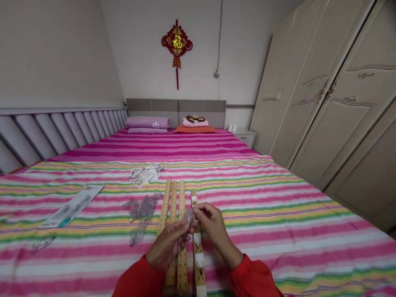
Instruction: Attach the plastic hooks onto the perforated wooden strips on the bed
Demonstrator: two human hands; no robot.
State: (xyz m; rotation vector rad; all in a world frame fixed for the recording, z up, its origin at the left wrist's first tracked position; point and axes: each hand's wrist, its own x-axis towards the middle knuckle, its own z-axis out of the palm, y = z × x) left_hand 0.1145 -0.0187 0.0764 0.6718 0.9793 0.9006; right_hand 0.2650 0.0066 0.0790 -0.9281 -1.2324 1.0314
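Between my two hands is a clear adhesive hook point(188, 215), a see-through piece with a small metal hook. My left hand point(171, 241) grips it from the left, fingers curled beneath. The thumb and fingertips of my right hand point(213, 222) are pinched at its right edge. Under my hands lies a wooden strip point(201, 278) carrying several white-backed hooks point(199, 260), part of it hidden by my fingers. Close by on the left are three perforated wooden strips point(182, 198), side by side. Left of those sits a loose pile of clear hooks point(144, 208).
Everything rests on a bed with a striped sheet point(293, 231). A long hook package point(74, 206) and thin metal rings point(45, 242) lie at left. Crumpled packaging point(145, 175) is beyond the pile. Pillows point(147, 122) stand at the headboard, a wardrobe point(312, 95) at right.
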